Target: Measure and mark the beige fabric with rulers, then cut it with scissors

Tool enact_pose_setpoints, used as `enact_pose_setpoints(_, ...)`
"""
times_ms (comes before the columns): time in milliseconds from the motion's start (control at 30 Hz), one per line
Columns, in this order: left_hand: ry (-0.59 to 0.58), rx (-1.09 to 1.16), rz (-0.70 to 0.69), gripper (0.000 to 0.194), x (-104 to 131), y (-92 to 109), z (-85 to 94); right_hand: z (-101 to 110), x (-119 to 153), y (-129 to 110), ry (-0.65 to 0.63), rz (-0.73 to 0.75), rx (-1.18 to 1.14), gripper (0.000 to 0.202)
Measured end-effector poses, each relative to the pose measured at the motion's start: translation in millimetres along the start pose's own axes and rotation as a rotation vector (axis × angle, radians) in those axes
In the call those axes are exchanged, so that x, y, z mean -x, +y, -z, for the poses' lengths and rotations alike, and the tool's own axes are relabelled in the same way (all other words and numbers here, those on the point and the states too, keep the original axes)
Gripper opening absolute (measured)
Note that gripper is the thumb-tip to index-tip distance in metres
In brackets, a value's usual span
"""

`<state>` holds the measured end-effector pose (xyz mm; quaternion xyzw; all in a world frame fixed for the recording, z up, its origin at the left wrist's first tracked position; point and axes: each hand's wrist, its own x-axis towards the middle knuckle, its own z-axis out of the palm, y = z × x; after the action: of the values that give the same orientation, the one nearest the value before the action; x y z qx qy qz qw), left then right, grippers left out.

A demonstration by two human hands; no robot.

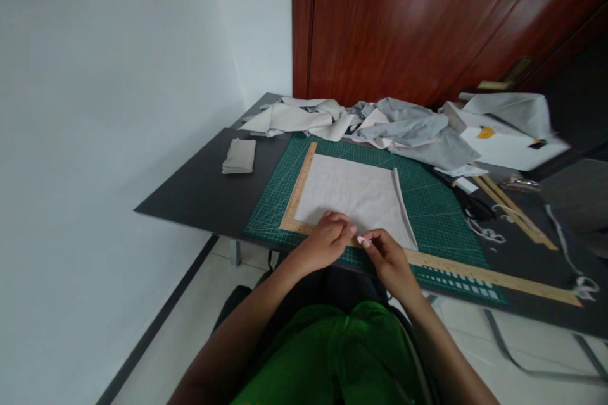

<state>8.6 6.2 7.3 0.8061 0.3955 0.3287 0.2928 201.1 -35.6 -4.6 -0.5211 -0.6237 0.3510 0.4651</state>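
Note:
A pale piece of fabric [349,193] lies flat on the green cutting mat [441,215], its right edge folded over. An L-shaped wooden ruler [494,277] runs along the fabric's left and near edges. My left hand [330,240] rests at the near edge of the fabric and ruler, fingers curled together; whatever it may hold is hidden. Just right of it, my right hand [387,258] pinches a small pink piece [363,241] between thumb and fingertips, above the ruler.
Folded cloth [239,156] sits on the dark table at the left. Crumpled fabrics [418,130] lie along the back, beside a white box [513,139]. Black scissors [475,207], wooden strips [513,209] and white cords are at the right.

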Motion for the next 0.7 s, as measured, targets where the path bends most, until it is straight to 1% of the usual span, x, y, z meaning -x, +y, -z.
enact_pose_setpoints(100, -0.024, -0.076, -0.033, 0.027, 3, -1, -6.2, -1, -2, 3, -0.017, -0.044, -0.030, 0.030)
enact_pose_setpoints(167, 0.006, -0.129, -0.026, 0.019, 5, -3, -12.8, 0, -2, 4, -0.003, -0.075, -0.044, 0.031)
enact_pose_setpoints(300, 0.059, -0.229, 0.001, 0.016, 9, -4, -21.4, 3, -1, 3, 0.008, -0.122, -0.080, 0.032)
enact_pose_setpoints(433, 0.074, -0.447, 0.001, 0.015, 13, 10, -23.4, 2, -2, 2, 0.042, -0.164, -0.145, 0.035)
enact_pose_setpoints(500, 0.050, -0.538, 0.011, 0.018, 15, 21, -27.4, 2, -4, 2, 0.059, -0.188, -0.191, 0.038)
enact_pose_setpoints(600, -0.017, -0.564, 0.053, 0.020, 18, 32, -38.7, 1, -7, 3, 0.086, -0.204, -0.244, 0.041)
enact_pose_setpoints(700, -0.008, -0.525, 0.047, 0.017, 20, 36, -48.6, 0, -8, 1, 0.086, -0.189, -0.252, 0.042)
